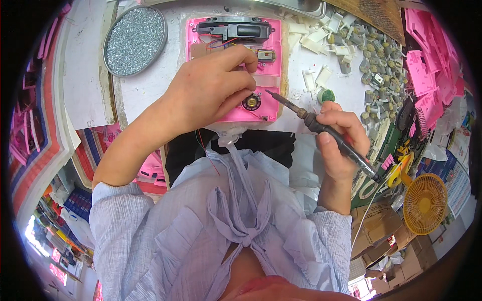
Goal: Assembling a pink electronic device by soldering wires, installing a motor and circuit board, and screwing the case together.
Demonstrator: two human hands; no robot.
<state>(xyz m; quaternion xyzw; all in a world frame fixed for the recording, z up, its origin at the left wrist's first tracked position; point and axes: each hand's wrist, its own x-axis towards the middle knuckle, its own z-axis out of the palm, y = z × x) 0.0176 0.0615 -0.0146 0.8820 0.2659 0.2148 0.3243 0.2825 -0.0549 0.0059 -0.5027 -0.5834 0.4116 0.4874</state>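
A pink plastic housing (272,75) lies in front of me with a black part (241,31) along its far end. Inside it are a small metal-cased motor (266,55), thin coloured wires and a small round speaker (251,102). My left hand (217,83) reaches over the housing with fingers curled and pinched together beside the speaker; what they hold, if anything, is hidden. Loose thin wires (203,145) hang below that hand over the table edge. My right hand (344,138) grips a soldering iron (341,145), its tip pointing toward the speaker but apart from it.
A round tray of small screws (135,41) stands at the left. On the right lie white plastic pieces (315,41), a small green-topped container (326,96) and many small motors (371,75). Beyond are stacked pink parts (424,75) and a yellow fan (425,203). The iron's cord (369,205) hangs at right.
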